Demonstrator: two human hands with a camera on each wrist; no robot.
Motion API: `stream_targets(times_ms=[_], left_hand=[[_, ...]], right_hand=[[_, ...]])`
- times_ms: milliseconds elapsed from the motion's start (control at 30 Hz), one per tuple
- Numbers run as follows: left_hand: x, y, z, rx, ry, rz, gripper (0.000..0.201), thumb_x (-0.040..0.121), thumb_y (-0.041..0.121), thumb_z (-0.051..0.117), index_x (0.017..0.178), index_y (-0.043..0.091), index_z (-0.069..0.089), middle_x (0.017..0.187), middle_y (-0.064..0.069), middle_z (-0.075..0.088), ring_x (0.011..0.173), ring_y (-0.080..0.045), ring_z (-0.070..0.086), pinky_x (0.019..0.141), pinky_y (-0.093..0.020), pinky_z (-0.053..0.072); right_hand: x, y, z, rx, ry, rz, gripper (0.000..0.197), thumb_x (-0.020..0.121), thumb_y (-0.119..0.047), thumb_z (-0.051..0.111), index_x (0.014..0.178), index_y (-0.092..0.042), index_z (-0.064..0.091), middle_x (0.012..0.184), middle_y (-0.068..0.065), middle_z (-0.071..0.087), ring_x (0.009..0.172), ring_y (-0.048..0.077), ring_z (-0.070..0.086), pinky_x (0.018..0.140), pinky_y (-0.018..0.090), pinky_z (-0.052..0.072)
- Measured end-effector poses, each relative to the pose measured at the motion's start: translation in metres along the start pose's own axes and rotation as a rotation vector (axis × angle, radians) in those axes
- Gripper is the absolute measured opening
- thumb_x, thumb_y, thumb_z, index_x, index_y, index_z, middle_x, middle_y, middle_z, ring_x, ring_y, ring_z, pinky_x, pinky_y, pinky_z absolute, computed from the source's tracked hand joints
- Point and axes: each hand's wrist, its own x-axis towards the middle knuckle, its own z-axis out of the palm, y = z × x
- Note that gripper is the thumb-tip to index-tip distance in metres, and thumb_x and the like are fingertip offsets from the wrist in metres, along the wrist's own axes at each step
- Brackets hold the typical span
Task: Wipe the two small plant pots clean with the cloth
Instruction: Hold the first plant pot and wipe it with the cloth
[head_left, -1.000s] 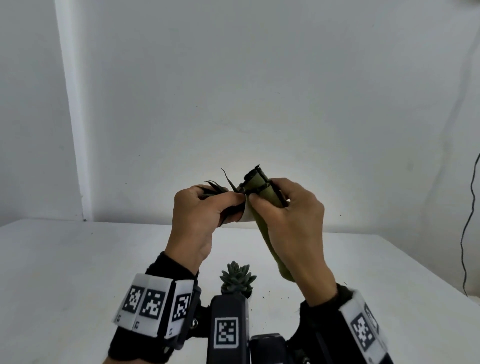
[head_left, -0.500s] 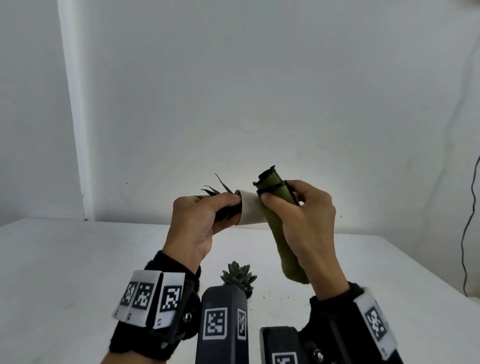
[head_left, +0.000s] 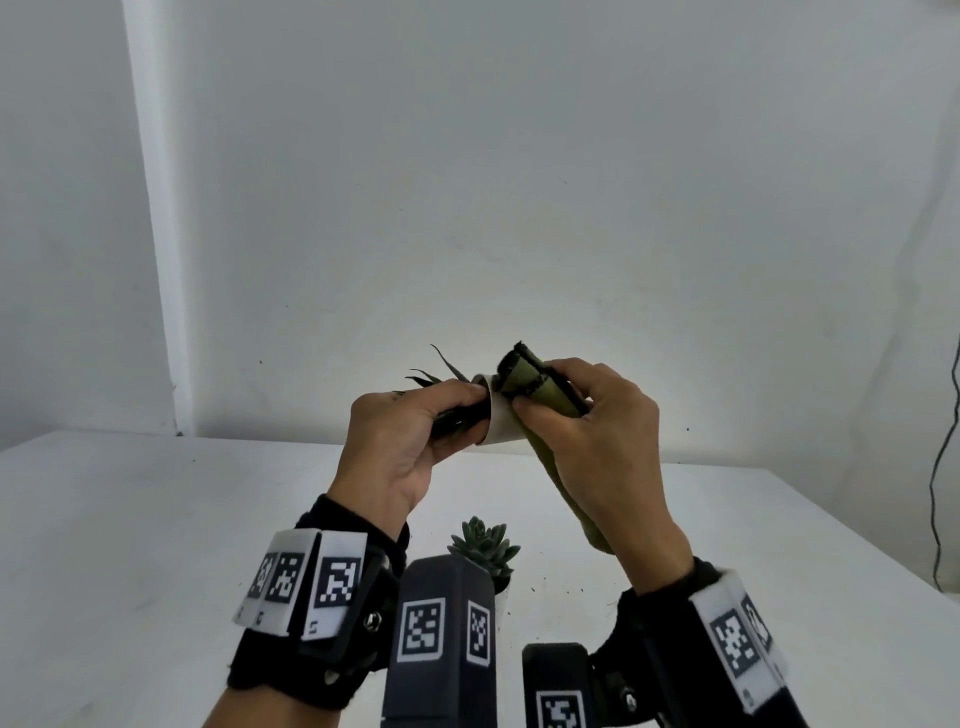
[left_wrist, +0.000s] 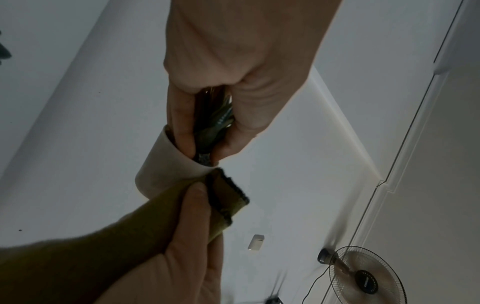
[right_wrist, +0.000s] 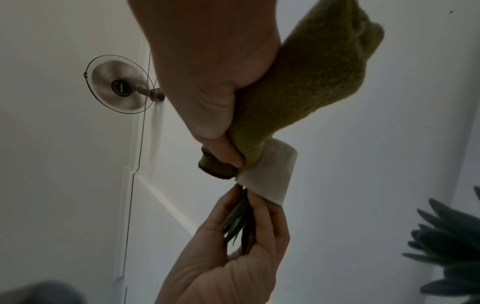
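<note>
We see the head view evenly lit, brightest on the wall (head_left: 519, 291) behind the hands; both wrist views are dim, with bowed edges and blurred corners.

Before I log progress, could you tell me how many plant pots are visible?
2: one pot held by the left hand; another on the table, mostly hidden.

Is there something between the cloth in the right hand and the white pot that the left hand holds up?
Nothing visible. The green cloth in the right hand already touches the white pot; the left hand grips its plant.
</note>
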Motion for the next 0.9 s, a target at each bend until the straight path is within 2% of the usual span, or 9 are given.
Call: stream_targets(times_ms=[67,100,167,300,433,533,667,800,900], left_hand=[[0.002,0.000,-0.001,0.001,0.013,-0.002,0.014,0.071,-0.013,0.070,0.062,-0.007,0.061,0.053,-0.012,0.064,0.048,-0.019,0.064,0.052,-0.031,0.059],[0.002,0.000,-0.002,-0.003,0.015,0.000,0.014,0.072,-0.013,0.070,0.063,-0.007,0.062,0.054,-0.013,0.064,0.048,-0.020,0.064,0.052,-0.031,0.059],[0.003,0.000,-0.004,-0.012,0.016,0.006,0.012,0.072,-0.012,0.071,0.065,-0.007,0.062,0.058,-0.013,0.065,0.051,-0.021,0.065,0.052,-0.031,0.058],[0.005,0.002,-0.007,-0.007,0.025,0.028,0.011,0.072,-0.011,0.071,0.066,-0.006,0.063,0.060,-0.013,0.065,0.053,-0.021,0.066,0.053,-0.031,0.058],[0.002,0.004,-0.004,0.009,0.000,0.035,0.014,0.072,-0.012,0.070,0.062,-0.005,0.062,0.056,-0.011,0.065,0.051,-0.019,0.066,0.054,-0.032,0.059],[-0.001,0.003,-0.001,0.019,-0.015,0.033,0.015,0.072,-0.012,0.071,0.062,-0.005,0.062,0.056,-0.011,0.065,0.052,-0.020,0.065,0.055,-0.032,0.060],[-0.001,0.007,-0.001,-0.004,0.010,0.056,0.015,0.070,-0.012,0.072,0.062,-0.005,0.062,0.057,-0.012,0.064,0.052,-0.021,0.065,0.053,-0.031,0.058],[-0.001,0.003,0.002,-0.001,0.035,0.078,0.015,0.070,-0.013,0.072,0.061,-0.007,0.062,0.057,-0.013,0.064,0.053,-0.022,0.064,0.055,-0.032,0.059],[0.001,-0.001,0.002,-0.031,0.028,0.031,0.014,0.071,-0.012,0.071,0.062,-0.007,0.063,0.062,-0.015,0.065,0.058,-0.024,0.065,0.053,-0.030,0.058]], right_hand=[[0.002,0.003,-0.004,-0.023,0.017,0.018,0.012,0.076,-0.012,0.069,0.083,-0.022,0.072,0.082,0.007,0.065,0.075,0.019,0.059,0.067,0.036,0.052],[0.003,0.004,-0.007,-0.002,0.031,0.033,0.011,0.076,-0.012,0.070,0.082,-0.022,0.071,0.079,0.006,0.066,0.072,0.017,0.059,0.064,0.029,0.050],[0.005,0.003,-0.011,0.149,0.072,0.105,0.009,0.074,-0.013,0.074,0.075,-0.022,0.071,0.071,0.005,0.066,0.062,0.014,0.058,0.057,0.022,0.046],[0.010,0.003,-0.022,0.349,0.144,0.209,0.007,0.071,-0.013,0.077,0.071,-0.018,0.072,0.074,0.018,0.067,0.061,0.020,0.058,0.061,0.034,0.047],[0.010,0.004,-0.024,0.250,0.138,0.138,0.007,0.072,-0.016,0.076,0.075,-0.021,0.072,0.066,0.004,0.064,0.061,0.016,0.057,0.058,0.028,0.045],[0.006,0.001,-0.017,0.158,0.096,0.088,0.011,0.074,-0.014,0.074,0.079,-0.024,0.072,0.069,-0.004,0.066,0.066,0.012,0.060,0.059,0.023,0.047],[0.004,-0.002,-0.010,0.063,0.074,0.027,0.018,0.076,-0.013,0.072,0.079,-0.030,0.068,0.081,0.005,0.067,0.077,0.016,0.061,0.068,0.027,0.048],[0.002,-0.003,-0.004,0.001,0.032,-0.021,0.011,0.074,-0.007,0.070,0.079,-0.017,0.072,0.078,0.011,0.063,0.070,0.016,0.055,0.063,0.030,0.044],[0.001,-0.005,-0.007,0.086,-0.044,0.035,0.014,0.072,-0.009,0.074,0.077,-0.022,0.073,0.076,0.006,0.066,0.070,0.018,0.061,0.063,0.031,0.049]])
